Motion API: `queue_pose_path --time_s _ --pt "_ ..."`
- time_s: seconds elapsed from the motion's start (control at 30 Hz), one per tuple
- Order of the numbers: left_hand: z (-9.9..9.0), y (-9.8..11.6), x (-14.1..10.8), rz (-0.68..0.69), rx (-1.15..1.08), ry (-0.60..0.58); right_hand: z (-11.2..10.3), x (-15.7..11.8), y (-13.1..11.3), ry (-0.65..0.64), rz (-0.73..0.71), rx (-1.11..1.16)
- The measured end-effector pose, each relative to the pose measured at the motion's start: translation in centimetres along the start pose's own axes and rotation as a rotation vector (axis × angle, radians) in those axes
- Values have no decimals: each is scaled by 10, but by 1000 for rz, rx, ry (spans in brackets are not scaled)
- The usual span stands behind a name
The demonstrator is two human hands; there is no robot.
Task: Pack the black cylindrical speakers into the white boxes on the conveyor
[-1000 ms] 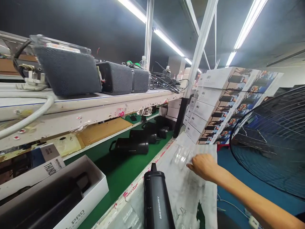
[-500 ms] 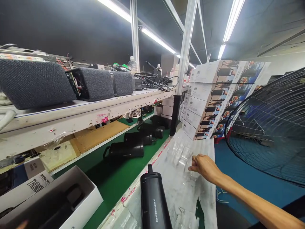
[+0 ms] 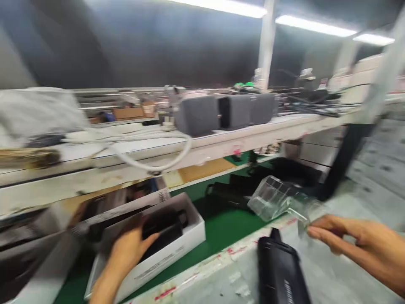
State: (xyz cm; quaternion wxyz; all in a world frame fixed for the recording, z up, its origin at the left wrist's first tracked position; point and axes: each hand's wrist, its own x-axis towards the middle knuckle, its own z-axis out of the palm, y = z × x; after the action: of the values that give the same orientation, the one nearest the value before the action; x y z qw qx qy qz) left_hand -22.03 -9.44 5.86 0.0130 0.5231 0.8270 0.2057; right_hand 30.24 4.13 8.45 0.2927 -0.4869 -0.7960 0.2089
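My left hand (image 3: 128, 251) reaches into an open white box (image 3: 172, 257) at the left. Its thumb lies along a black cylindrical speaker (image 3: 166, 232) in the box; the fingers are blurred and partly hidden, and seem closed around it. At the right, my right hand (image 3: 351, 238) pinches the edge of a clear plastic tray (image 3: 272, 198), which hangs over the green belt. A second black speaker (image 3: 281, 270), with a loop handle, lies on the white-covered bench between my hands.
More dark speakers (image 3: 229, 192) lie on the green belt (image 3: 223, 226). Above it runs a white shelf (image 3: 215, 145) with grey fabric speakers (image 3: 198, 115) and a hanging white cable (image 3: 152, 166). A post (image 3: 343, 164) stands at the right. Another open box (image 3: 47, 270) sits at lower left.
My view has swung left. My right hand has picked up a clear plastic tray and holds it out over the belt's edge. My left hand has come into clear view inside the box.
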Motion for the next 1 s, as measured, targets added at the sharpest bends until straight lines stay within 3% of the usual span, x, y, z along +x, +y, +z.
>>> queue_pose_path --time_s 0.07,0.13,0.23,0.3,0.4,0.5,0.67,0.87,1.0 --pt "2 -1 7 71 5 -116 35 27 -53 -138 -72 204" --pt "12 4 18 77 -16 -158 78 54 -111 -282 -109 390" --pt "32 16 30 57 -34 -170 149 94 -176 -327 -8 744" --pt "40 19 33 44 -44 -171 191 118 -193 -309 167 1032" --pt "39 12 33 54 -85 -166 233 139 -188 -314 349 1316" --pt "27 -5 30 76 -153 -133 245 143 -169 -331 412 1416" --pt "2 -30 24 34 -273 -88 239 139 -155 -385 488 1429" --pt "-31 -54 10 -77 -493 -44 235 142 -176 -466 401 1133" --pt "-41 -56 6 -61 -460 -106 245 140 -197 -530 281 876"
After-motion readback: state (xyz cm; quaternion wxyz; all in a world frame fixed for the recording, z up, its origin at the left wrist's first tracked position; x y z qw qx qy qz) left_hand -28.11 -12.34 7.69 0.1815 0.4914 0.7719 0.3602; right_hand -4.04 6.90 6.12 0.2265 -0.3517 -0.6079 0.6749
